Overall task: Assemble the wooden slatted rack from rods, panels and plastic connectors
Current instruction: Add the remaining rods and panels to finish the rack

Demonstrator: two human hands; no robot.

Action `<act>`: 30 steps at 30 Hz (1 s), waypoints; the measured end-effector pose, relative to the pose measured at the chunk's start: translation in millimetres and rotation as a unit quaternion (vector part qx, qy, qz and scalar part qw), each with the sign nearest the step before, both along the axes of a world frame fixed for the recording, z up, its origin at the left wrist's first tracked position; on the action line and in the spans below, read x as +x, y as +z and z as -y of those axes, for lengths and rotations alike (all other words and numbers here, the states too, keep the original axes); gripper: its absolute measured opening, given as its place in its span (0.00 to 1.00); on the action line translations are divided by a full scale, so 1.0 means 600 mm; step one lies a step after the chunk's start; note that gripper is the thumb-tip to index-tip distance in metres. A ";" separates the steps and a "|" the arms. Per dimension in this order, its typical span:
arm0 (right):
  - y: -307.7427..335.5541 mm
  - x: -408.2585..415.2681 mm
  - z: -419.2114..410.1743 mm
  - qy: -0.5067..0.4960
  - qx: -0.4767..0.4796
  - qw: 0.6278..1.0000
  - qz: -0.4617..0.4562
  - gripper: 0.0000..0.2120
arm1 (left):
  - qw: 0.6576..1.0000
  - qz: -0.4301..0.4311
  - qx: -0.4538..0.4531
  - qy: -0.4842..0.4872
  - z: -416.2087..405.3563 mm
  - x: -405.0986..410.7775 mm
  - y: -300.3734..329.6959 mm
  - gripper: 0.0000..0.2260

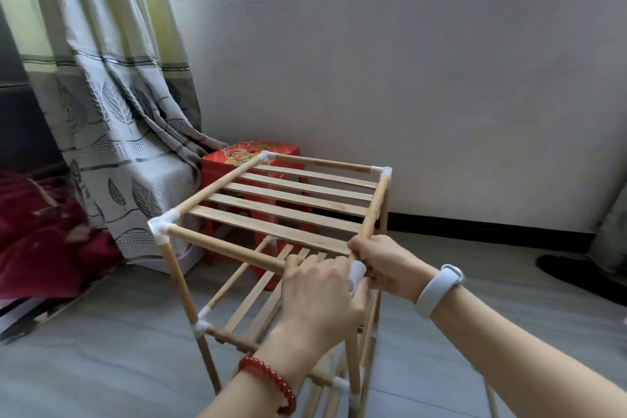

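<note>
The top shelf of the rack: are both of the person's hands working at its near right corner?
Yes: the left hand and right hand meet at the white connector on the top shelf's near right corner.

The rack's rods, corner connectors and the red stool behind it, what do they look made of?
Rods: pale unfinished-looking wood, possibly bamboo; faint grain, matte.
Corner connectors: white moulded plastic, smooth with a slight sheen.
Red stool: probably plastic; glossy top with a printed floral pattern.
Both hands, left and right, grip the near right corner.

Red stool (251, 154) crowds the rack (288, 200) behind; curtain (118, 105) hangs left, grey floor (101, 332) lies open
</note>
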State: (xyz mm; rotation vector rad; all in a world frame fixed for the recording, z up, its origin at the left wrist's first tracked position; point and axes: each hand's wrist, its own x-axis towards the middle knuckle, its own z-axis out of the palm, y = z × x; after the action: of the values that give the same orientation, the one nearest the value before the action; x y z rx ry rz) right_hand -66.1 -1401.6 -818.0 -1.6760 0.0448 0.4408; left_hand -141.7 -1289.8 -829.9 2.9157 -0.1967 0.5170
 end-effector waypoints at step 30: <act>-0.001 -0.038 -0.069 0.038 0.013 0.999 -0.017 0.06 | 0.993 -0.072 -0.091 -0.033 -0.122 0.007 0.010 0.11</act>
State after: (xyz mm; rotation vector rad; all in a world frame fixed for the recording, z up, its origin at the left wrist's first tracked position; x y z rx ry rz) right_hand -89.0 -1360.5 -818.8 -1.6492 0.0003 0.5259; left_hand -137.4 -1216.3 -823.9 2.7440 -0.2128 0.2952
